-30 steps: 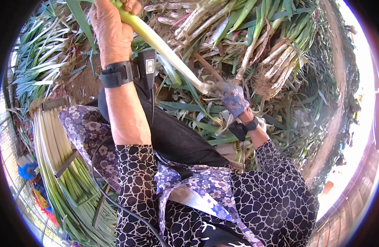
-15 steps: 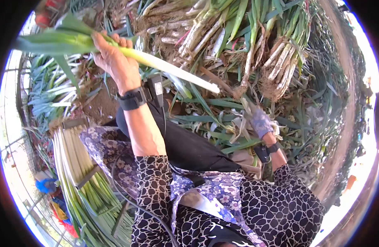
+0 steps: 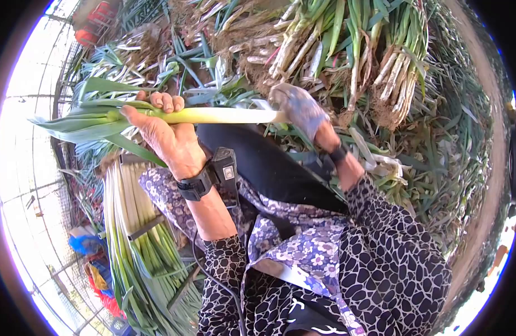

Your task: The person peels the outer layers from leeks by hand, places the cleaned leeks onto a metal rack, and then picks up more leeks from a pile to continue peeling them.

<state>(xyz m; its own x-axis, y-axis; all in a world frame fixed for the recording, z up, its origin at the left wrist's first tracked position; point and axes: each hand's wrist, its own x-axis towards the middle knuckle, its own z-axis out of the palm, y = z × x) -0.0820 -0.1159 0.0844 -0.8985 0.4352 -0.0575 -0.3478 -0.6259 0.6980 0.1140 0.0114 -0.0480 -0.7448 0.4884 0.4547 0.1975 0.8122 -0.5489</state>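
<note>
A leek (image 3: 230, 115) lies almost level across the view, its white root end to the right and its green leaves to the left. My bare left hand (image 3: 168, 131) is wrapped round it where the green meets the white. At the root end is my right hand (image 3: 303, 109) in a soiled, greyish-purple glove, its fingers curled over the tip and slightly blurred. The glove covers the very end of the stalk. Below my left hand, trimmed leeks (image 3: 123, 207) are stacked side by side in a metal frame (image 3: 146, 228).
Untrimmed leeks with dirty roots (image 3: 395, 89) lie in heaps at the top. Stripped leaves (image 3: 381, 162) cover the ground on the right. More leeks (image 3: 109, 70) are piled at upper left, beside a wire mesh fence (image 3: 34, 168). A red object (image 3: 87, 37) sits behind them.
My right hand has moved up and left from the stripped leaves to the leek's root end. My left hand has lowered, turning the leek from slanted to nearly level.
</note>
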